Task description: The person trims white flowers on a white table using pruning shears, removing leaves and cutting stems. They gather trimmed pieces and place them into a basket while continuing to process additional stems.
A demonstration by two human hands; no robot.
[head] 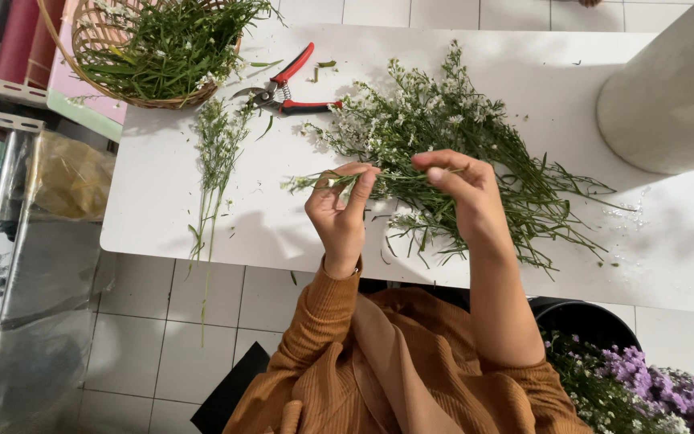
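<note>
- The left hand [337,210] has thumb and forefinger closed together on one thin flower sprig [363,175], pinching it near its small white blossoms.
- The right hand [463,193] has its fingertips drawn together on the same sprig, a little further along the stalk; the remaining fingers curl inward.
- The sprig is a single stem held just above the table, in front of the person's chest. Its long axis runs roughly level from left to right across the view, with the flowering tip poking out to the left past the left hand.
- Directly behind both hands lies one loose heap of white-flowered stems [451,137], spread on the white table [162,209]. The blossoms point toward the far left of the heap, the bare green stalks fan out toward the right and the near edge.
- One separate small bunch of stems [217,153] lies to the left, well apart from the hands. It runs from far to near, flower heads away from the person, and its stalk ends hang over the table edge.
- One pair of red-handled pruning shears [283,90] rests between the bunch and the heap, handles pointing to the right.
- One wicker basket [150,98] of green trimmings sits on the far left corner.
- One black bucket [584,321] with purple and white flowers [660,390] stands on the tiled floor by the person's right elbow.
</note>
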